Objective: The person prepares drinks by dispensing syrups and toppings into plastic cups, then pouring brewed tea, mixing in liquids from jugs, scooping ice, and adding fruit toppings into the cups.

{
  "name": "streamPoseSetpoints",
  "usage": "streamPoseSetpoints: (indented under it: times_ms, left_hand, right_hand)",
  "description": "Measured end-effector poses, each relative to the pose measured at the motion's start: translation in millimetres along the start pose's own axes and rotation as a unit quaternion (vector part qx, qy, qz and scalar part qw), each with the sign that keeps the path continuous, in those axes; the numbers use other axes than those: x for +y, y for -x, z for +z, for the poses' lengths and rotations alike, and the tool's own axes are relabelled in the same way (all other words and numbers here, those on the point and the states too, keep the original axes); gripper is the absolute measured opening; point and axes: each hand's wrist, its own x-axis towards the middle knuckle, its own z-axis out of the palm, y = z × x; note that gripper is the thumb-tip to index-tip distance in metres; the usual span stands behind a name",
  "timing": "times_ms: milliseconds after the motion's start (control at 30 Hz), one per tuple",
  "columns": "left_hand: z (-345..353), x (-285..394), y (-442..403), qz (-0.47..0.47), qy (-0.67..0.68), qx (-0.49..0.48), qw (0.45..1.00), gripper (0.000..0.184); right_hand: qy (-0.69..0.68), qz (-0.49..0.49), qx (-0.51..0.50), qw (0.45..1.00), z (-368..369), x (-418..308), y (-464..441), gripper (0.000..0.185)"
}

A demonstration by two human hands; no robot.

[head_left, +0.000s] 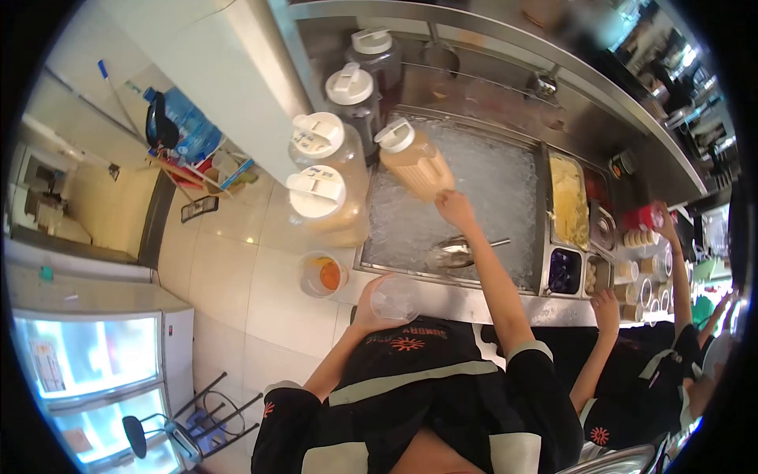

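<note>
My left hand (371,304) is wrapped round a clear plastic cup (395,299) with what looks like ice in it, low at the counter's front edge. My right hand (455,208) grips the lower part of a tilted jug (418,164) of tan liquid with a white lid, above the ice bin (497,174). A metal scoop (452,253) lies on the ice, below my right hand. Left of my left hand, another clear cup (318,275) holds something orange.
White-lidded jugs (317,192) line the bin's left side. Right of it are trays with a yellow topping (567,201) and a dark purple one (564,271). A co-worker (643,371) on the right reaches over the counter, one hand at a red item (643,217).
</note>
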Motion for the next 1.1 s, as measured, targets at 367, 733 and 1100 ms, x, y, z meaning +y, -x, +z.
streamPoseSetpoints:
  times_ms: [367,733,1100]
  left_hand:
    - [-14.6,8.3,-10.1,-0.018,0.02,-0.089,0.996,0.092]
    - [-14.4,3.3,-10.5,-0.082,-0.003,-0.127,0.988,0.085]
    - [-7.5,11.2,2.6,-0.138,-0.033,-0.05,0.989,0.079]
  right_hand:
    - [0.015,-0.121,0.237,0.964,-24.6,-103.4,-125.4,0.04]
    - [-0.006,-0.097,0.063,0.993,17.9,-47.9,-174.2,0.052]
    - [-0.181,-0.16,0.158,0.957,11.4,-38.6,-122.3,0.041]
